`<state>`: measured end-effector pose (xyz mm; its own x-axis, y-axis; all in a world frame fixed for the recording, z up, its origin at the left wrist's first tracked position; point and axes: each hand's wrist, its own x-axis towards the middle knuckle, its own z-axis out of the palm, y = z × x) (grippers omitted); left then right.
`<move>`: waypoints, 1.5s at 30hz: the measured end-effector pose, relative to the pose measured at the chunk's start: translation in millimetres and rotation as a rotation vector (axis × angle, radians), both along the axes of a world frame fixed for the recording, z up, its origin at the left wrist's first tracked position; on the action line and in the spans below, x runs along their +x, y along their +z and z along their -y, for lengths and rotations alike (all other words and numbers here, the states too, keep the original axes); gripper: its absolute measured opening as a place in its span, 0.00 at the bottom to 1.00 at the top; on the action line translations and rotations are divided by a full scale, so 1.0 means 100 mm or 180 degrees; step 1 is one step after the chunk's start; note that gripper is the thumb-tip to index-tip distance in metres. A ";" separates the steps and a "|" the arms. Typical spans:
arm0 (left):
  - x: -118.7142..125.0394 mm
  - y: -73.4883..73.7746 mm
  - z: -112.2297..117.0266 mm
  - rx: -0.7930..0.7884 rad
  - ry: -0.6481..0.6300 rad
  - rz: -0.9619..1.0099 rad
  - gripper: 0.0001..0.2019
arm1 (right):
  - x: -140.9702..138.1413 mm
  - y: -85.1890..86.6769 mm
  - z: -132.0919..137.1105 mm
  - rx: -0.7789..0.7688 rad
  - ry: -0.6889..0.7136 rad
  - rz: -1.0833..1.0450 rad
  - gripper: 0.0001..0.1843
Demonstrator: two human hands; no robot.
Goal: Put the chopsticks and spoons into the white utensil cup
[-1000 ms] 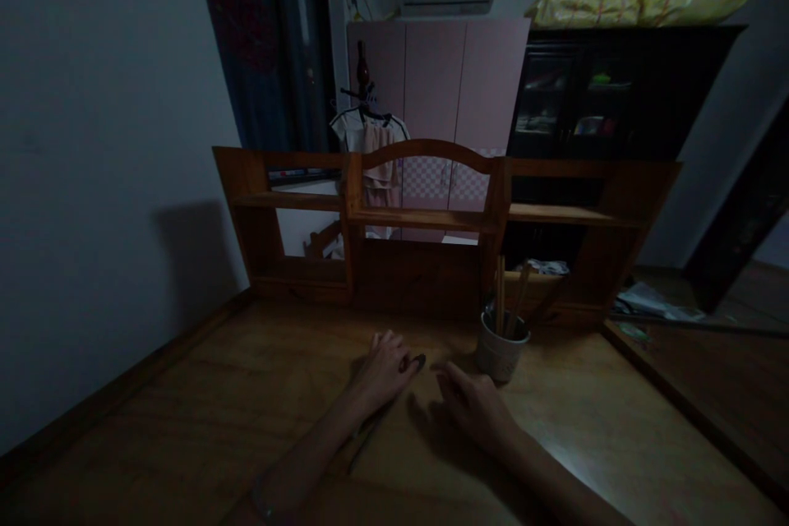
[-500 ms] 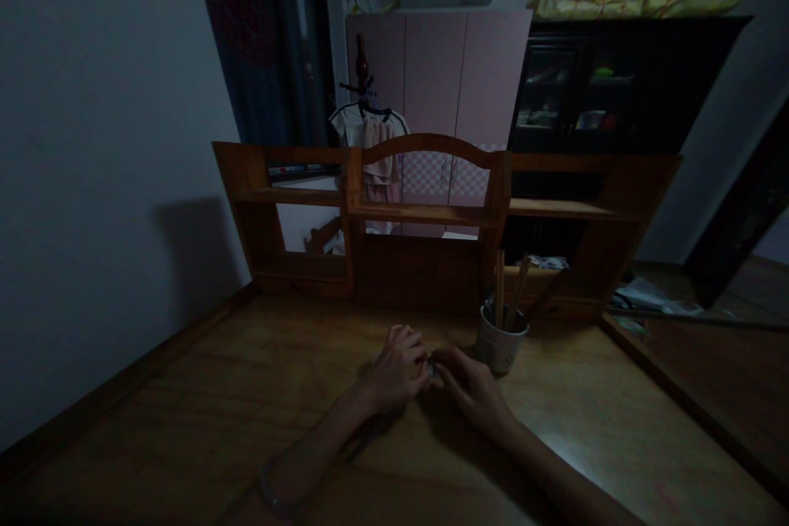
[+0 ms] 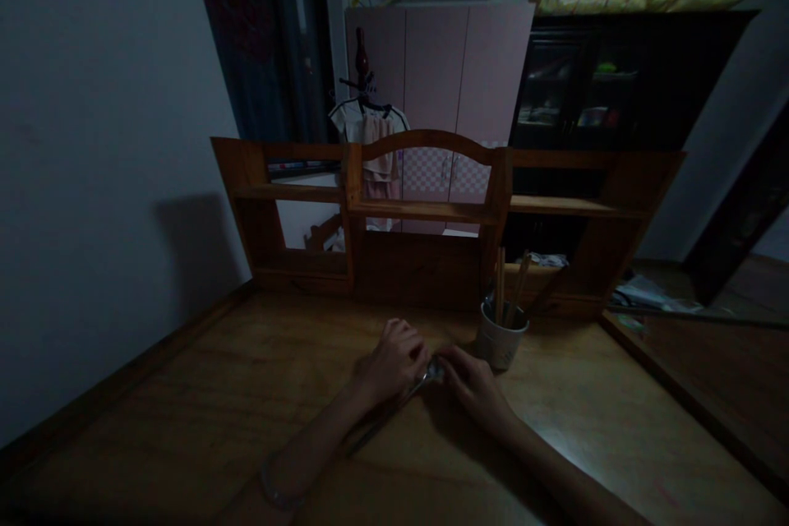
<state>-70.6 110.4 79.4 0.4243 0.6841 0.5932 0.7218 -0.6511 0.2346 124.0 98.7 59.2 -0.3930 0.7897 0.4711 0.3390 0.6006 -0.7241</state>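
Note:
In the head view, my left hand (image 3: 394,360) is closed, its fingers curled over a long thin metal utensil (image 3: 409,394). The utensil slants under this hand from lower left to upper right, low over the desk. Its shiny, pale end lies between my two hands; the dim light hides whether it is a spoon or something else. My right hand (image 3: 473,385) pinches at that end with thumb and fingers. Just beyond the right hand stands a light-coloured cup (image 3: 501,343) with several wooden sticks (image 3: 509,292) upright in it.
Both forearms rest over a wooden desk (image 3: 203,394). A wooden shelf unit (image 3: 425,211) runs along its back edge. The wall (image 3: 111,181) borders the left side, and a raised wooden edge (image 3: 678,390) runs along the right. Pink cabinets (image 3: 435,74) stand behind.
My left hand has shifted slightly up and back, so more of the metal utensil and its shiny end shows. My right hand stays almost in place. The camera view has tilted slightly.

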 end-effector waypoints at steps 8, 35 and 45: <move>-0.02 -0.08 -0.07 0.0039 0.0162 0.0066 0.08 | 0.01 -0.03 -0.02 -0.0146 -0.0019 -0.0058 0.14; -0.08 -0.05 -0.05 -0.0263 -0.0040 0.0028 0.09 | 0.09 -0.08 -0.15 -0.0803 -0.0705 -0.1183 0.26; -0.14 -0.03 -0.06 -0.0400 -0.0015 0.0360 0.07 | 0.08 0.01 -0.07 -0.0798 -0.0537 -0.1262 0.21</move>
